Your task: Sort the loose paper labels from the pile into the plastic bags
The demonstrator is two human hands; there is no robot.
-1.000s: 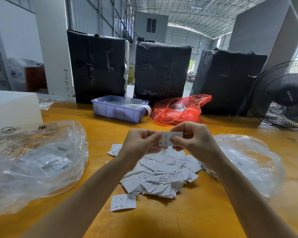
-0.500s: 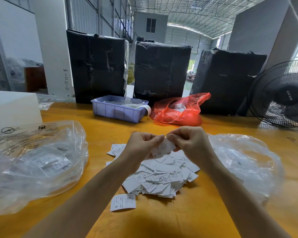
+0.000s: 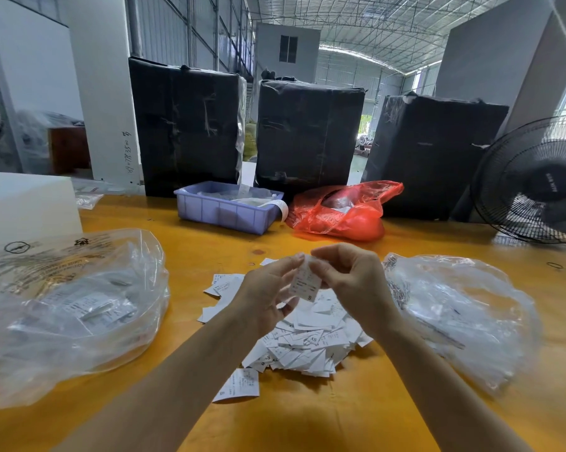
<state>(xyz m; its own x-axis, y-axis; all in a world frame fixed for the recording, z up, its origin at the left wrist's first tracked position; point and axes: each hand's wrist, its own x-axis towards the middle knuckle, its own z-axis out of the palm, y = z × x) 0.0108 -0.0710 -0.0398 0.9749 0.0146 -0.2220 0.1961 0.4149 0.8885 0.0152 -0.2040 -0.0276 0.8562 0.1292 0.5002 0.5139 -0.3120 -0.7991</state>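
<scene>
Head view: both hands meet above the pile of labels [image 3: 303, 340] on the yellow table [image 3: 356, 415]. The left hand [image 3: 268, 295] and right hand [image 3: 350, 282] each pinch the top of one label [image 3: 305, 283], their grip pressed on it. Best to read its size letter first, then drop it in the matching bag. Two clear bags: left bag [image 3: 69, 308], right bag [image 3: 457, 314].

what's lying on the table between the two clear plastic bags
In the head view, the pile of paper labels lies between the left clear bag and the right clear bag, with both hands holding one label above it.
</scene>
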